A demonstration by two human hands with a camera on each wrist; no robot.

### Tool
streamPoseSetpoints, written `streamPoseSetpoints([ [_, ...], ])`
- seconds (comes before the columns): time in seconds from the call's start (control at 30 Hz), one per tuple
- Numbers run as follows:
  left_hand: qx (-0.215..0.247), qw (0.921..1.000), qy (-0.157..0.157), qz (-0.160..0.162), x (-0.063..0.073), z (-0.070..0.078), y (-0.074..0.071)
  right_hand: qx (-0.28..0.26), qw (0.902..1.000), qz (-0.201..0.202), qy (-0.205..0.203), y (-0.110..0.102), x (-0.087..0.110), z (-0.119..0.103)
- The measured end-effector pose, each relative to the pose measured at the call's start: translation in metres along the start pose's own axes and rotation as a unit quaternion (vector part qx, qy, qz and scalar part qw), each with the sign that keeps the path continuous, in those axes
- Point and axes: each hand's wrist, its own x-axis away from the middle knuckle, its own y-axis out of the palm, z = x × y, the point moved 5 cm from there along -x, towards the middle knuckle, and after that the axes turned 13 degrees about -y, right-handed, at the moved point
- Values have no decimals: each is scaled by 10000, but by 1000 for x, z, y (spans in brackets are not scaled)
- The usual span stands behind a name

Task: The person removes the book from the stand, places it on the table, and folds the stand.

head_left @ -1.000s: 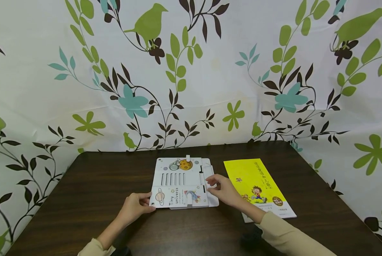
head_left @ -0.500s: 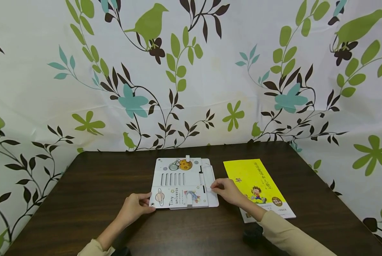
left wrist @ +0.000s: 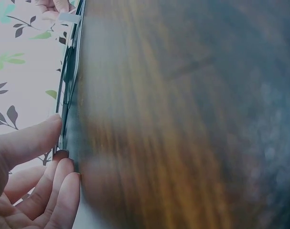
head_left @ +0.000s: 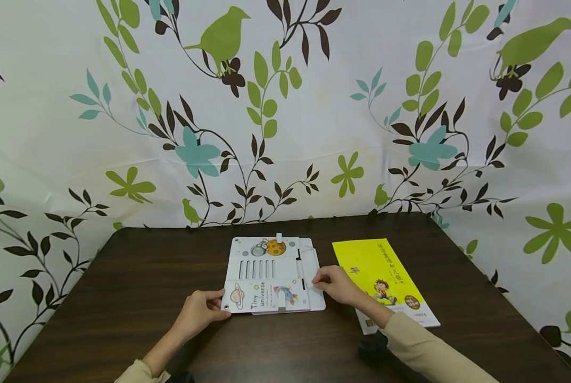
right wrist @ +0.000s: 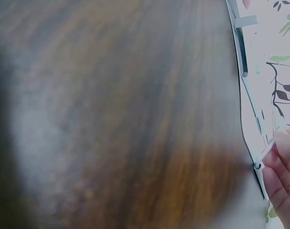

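Observation:
A white book stand (head_left: 258, 268) printed with planets, an astronaut and the words "Tiny universe" lies flat on the table, folded down. My left hand (head_left: 200, 311) holds its near left corner; in the left wrist view the thumb (left wrist: 32, 140) is on top of the thin edge and the fingers are curled beneath. At the stand's right side, my right hand (head_left: 338, 284) pinches a thin white piece. The right wrist view shows that slim white strip (right wrist: 266, 151) between thumb and fingers, raised at a slant from the stand's edge.
A yellow book (head_left: 369, 260) with a cartoon child on its cover lies right of the stand, partly under the right forearm. The dark wooden table (head_left: 160, 266) reaches back to a leaf-patterned cloth (head_left: 314, 122). Small clips (head_left: 279, 238) stick out from the stand's edges.
My right hand has moved slightly right and toward me from the stand's inner right part, its fingertips now closed together on the thin piece. The left hand keeps its hold on the corner.

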Motion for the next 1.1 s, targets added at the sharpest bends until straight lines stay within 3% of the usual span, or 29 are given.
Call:
streamPoseSetpoints([
  [0.47, 23, 10000, -29, 5, 0, -1, 0, 431, 9983, -288, -281, 3, -7, -5],
  [0.93, 24, 10000, -54, 7, 0, -1, 0, 360, 9982, -483, -7, 4, -11, -5],
  [1.1, -37, 10000, -27, 2, 0, -1, 0, 428, 9981, -432, -84, 3, -10, -10],
])
